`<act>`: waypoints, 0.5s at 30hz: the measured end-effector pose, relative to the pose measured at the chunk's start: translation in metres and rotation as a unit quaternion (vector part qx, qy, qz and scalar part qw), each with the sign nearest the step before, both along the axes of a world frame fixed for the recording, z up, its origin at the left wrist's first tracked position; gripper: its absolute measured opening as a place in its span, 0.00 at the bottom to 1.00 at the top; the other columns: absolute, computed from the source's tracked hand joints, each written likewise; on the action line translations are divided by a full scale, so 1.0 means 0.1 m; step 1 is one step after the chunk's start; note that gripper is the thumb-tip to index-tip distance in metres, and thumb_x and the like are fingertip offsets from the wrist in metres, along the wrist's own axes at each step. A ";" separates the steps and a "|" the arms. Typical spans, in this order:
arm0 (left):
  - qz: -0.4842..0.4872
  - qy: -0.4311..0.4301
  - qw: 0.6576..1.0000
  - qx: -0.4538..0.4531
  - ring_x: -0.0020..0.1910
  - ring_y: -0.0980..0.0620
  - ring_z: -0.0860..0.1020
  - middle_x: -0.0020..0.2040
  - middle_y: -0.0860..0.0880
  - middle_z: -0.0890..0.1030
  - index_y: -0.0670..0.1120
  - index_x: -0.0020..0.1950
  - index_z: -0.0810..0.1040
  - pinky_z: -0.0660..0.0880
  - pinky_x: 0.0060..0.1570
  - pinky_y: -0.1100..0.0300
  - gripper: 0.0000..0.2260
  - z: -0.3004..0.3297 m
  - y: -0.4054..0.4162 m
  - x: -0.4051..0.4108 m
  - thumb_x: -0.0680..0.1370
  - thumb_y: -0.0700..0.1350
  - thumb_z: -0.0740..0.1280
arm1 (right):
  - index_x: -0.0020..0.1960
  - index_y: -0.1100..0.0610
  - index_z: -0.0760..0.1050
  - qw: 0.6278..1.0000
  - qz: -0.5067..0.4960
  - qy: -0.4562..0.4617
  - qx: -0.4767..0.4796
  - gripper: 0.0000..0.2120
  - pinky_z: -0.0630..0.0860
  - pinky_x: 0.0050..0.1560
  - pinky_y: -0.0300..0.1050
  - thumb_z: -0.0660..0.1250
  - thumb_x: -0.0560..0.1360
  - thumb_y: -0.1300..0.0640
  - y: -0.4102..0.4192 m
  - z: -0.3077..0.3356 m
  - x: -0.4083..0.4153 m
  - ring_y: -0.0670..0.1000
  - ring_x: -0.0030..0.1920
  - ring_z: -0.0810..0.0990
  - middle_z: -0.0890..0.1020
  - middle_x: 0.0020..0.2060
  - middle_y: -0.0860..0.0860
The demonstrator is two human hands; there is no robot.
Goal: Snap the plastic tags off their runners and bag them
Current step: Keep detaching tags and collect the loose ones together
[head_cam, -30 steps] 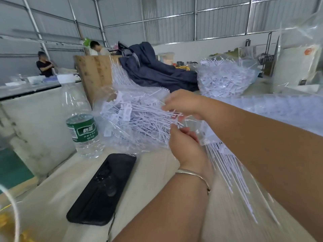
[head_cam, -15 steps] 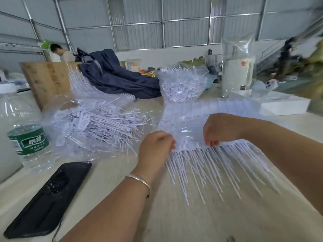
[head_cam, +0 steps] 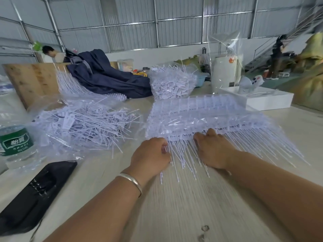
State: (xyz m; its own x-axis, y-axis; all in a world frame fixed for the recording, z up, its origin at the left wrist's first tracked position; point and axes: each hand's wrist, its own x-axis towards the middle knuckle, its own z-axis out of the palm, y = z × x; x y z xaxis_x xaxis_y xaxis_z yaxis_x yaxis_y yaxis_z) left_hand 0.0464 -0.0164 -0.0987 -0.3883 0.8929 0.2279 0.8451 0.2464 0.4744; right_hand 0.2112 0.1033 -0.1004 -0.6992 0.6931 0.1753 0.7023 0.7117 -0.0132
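Observation:
A wide stack of white tag runners [head_cam: 201, 117] lies on the table in front of me, its thin tails fanning toward me. My left hand [head_cam: 150, 156] is curled at the stack's near left edge, pinching tails there. My right hand [head_cam: 213, 149] rests on the tails a little to the right, fingers bent onto the runner's edge. To the left, a clear bag [head_cam: 43, 109] holds a heap of loose snapped tags [head_cam: 83, 126]. A second filled bag of tags [head_cam: 171, 82] stands behind the stack.
A water bottle [head_cam: 15, 142] and a black phone [head_cam: 36, 193] lie at the left. A navy cloth [head_cam: 108, 75], wooden board [head_cam: 31, 81], white box [head_cam: 265, 100] and wrapped white appliance [head_cam: 223, 72] line the back. A person sits far left.
Both hands came away from the bag of loose tags, moved right to the runner stack and lowered onto its near edge. The camera turned right.

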 end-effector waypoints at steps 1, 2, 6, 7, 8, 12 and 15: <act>0.006 0.007 1.000 0.011 0.55 0.55 0.76 0.53 0.58 0.78 0.54 0.62 0.77 0.74 0.54 0.58 0.15 -0.01 0.00 0.02 0.76 0.46 0.64 | 0.64 0.56 0.64 0.999 0.001 0.027 -0.020 0.15 0.62 0.50 0.47 0.56 0.77 0.59 0.01 0.00 -0.01 0.55 0.49 0.67 0.71 0.51 0.54; 0.012 0.012 0.999 0.028 0.55 0.55 0.75 0.52 0.58 0.78 0.54 0.62 0.77 0.73 0.53 0.59 0.14 -0.01 -0.01 0.04 0.76 0.47 0.63 | 0.61 0.56 0.65 0.999 0.008 0.048 -0.022 0.14 0.62 0.49 0.47 0.57 0.76 0.59 0.03 -0.01 -0.01 0.55 0.51 0.69 0.70 0.47 0.51; -0.022 0.094 0.992 0.082 0.66 0.55 0.67 0.63 0.57 0.75 0.52 0.66 0.74 0.66 0.60 0.61 0.15 0.02 0.03 0.03 0.81 0.51 0.60 | 0.52 0.53 0.67 0.994 0.045 0.086 0.040 0.12 0.58 0.49 0.47 0.63 0.70 0.57 0.13 0.01 0.04 0.52 0.52 0.67 0.73 0.42 0.46; -0.040 0.091 0.993 0.071 0.69 0.55 0.64 0.68 0.57 0.72 0.53 0.69 0.73 0.62 0.64 0.63 0.16 0.03 0.03 0.03 0.82 0.52 0.57 | 0.50 0.52 0.67 0.993 0.050 0.101 0.032 0.13 0.57 0.48 0.47 0.65 0.67 0.57 0.13 0.03 0.05 0.51 0.50 0.66 0.72 0.40 0.45; -0.060 0.081 0.994 0.051 0.72 0.56 0.61 0.72 0.58 0.69 0.53 0.72 0.70 0.57 0.66 0.65 0.18 0.04 0.05 0.03 0.83 0.54 0.54 | 0.49 0.51 0.66 0.991 0.054 0.120 0.014 0.14 0.56 0.48 0.46 0.67 0.66 0.57 0.13 0.05 0.06 0.50 0.48 0.65 0.72 0.39 0.44; -0.106 0.041 0.993 -0.015 0.77 0.60 0.53 0.76 0.61 0.62 0.57 0.76 0.64 0.44 0.66 0.71 0.22 0.00 0.05 0.02 0.84 0.57 0.45 | 0.44 0.48 0.70 0.973 0.074 0.193 -0.105 0.13 0.59 0.52 0.45 0.70 0.64 0.59 0.06 0.17 0.10 0.46 0.45 0.72 0.76 0.38 0.44; -0.093 0.048 0.994 -0.028 0.75 0.56 0.59 0.75 0.61 0.65 0.59 0.74 0.67 0.54 0.72 0.59 0.23 0.02 0.07 0.01 0.83 0.59 0.43 | 0.35 0.47 0.72 0.975 0.077 0.171 -0.115 0.08 0.60 0.62 0.48 0.70 0.66 0.58 -0.02 0.26 0.10 0.44 0.39 0.74 0.73 0.27 0.42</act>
